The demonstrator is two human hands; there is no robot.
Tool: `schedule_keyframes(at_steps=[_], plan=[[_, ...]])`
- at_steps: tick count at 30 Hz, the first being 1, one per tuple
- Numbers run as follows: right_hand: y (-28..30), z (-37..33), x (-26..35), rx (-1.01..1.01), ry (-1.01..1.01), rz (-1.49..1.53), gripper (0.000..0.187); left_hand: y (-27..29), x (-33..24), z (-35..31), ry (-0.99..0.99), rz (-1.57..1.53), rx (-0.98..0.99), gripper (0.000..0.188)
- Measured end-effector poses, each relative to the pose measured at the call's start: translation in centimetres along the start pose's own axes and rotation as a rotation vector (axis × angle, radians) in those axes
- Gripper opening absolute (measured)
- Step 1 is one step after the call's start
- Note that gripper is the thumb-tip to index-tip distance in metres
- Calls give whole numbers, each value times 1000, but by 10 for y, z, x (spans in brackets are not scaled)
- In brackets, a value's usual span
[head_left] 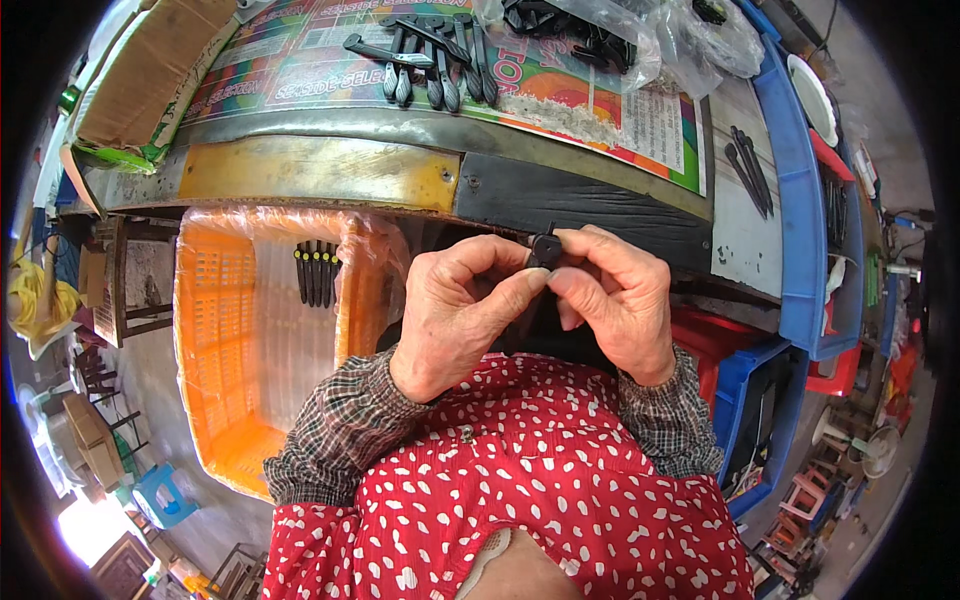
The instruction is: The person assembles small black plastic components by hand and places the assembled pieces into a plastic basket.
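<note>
Centre of the frame: my left hand [455, 315] and right hand [620, 300] meet fingertip to fingertip just below the edge of the desk [590, 205], both pinched narrow around one small black plastic piece [545, 250]. The piece sits between the thumb and forefinger of each hand, touching both, with a thin black prong rising from its top; whether it is one part or two being pressed together I cannot tell, since my fingers cover most of it. Left of centre: an orange crate lined with clear plastic [215, 360] stands beside my left forearm, below the desk. A short row of black pieces with yellow tips [315, 272] hangs over its far wall, and these read as finished work; the rest of the crate looks bare, so I judge the job to be at an early stage. Upper centre: a loose cluster of dark grey handle-shaped parts [430, 62] lies on a colourful printed sheet on the desk, well apart from my hands, seemingly still to be worked. Upper right: clear bags of black parts [585, 25] and two more dark parts [750, 170] on the desk's right end, also apparently untouched. Right edge: blue trays [800, 210].
</note>
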State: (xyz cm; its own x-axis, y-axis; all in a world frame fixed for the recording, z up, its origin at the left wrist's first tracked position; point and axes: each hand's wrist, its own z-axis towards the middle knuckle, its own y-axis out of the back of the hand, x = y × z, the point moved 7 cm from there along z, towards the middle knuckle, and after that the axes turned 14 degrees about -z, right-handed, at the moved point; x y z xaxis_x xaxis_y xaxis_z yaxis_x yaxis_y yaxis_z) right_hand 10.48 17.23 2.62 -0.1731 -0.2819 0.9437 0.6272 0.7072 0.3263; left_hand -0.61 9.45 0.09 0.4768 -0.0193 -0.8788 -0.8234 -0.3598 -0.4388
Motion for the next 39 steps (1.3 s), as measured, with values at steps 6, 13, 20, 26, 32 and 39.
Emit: schedule_keyframes(at_steps=[6,13,20,26,32,39], plan=[[3,1,-4,-35,-117,38,16,-5,-9,-3,-264,359,24,10],[6,-1,-1,-52,-1,-2,9,-10,-11,-4,-292,385,45,11],[3,2,-1,1,-102,44,9,-9,-11,-4,-308,428,62,12],[5,2,0,31,-82,14,9,-10,-10,-3,-286,421,91,13],[8,4,-2,-54,-148,143,10,-8,19,-4,106,33,227,14],[8,1,-5,-134,-131,135,9,-13,27,-10,143,-237,140,11]])
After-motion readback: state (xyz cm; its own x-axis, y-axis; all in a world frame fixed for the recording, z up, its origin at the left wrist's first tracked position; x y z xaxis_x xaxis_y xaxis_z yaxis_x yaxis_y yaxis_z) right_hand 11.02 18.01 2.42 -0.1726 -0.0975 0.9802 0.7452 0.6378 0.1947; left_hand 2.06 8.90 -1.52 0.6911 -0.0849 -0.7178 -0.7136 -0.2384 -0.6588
